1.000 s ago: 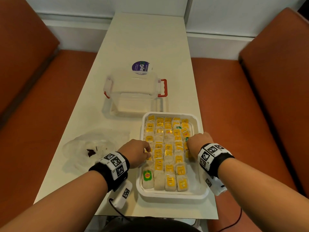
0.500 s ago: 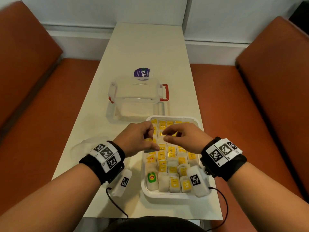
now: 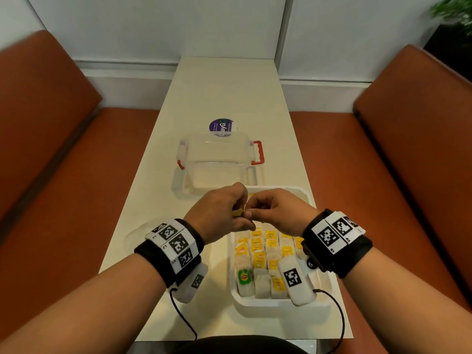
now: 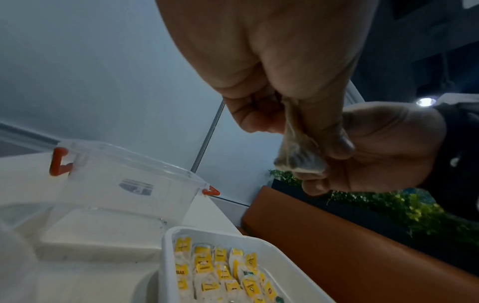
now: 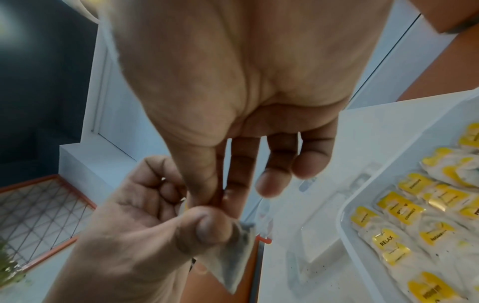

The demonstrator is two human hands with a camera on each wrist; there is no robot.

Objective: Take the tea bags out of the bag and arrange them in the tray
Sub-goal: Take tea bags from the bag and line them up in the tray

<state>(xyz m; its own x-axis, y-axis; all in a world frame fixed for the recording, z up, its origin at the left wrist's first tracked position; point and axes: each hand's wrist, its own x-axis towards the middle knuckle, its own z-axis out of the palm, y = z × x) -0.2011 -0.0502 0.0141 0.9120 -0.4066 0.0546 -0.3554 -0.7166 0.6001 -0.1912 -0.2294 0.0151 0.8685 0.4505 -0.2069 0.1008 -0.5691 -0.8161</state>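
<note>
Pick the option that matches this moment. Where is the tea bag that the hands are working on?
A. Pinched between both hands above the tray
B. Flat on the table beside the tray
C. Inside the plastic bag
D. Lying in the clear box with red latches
A: the left hand and right hand both pinch one tea bag in the air above the white tray.

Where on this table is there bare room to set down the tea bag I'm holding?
Your tea bag fits best on the bare tabletop beyond the purple sticker, up to the wall. A narrow strip lies between the tray and the near table edge. Crowded: packed tea bags fill the tray, the clear container sits behind it, the plastic bag lies left.
</note>
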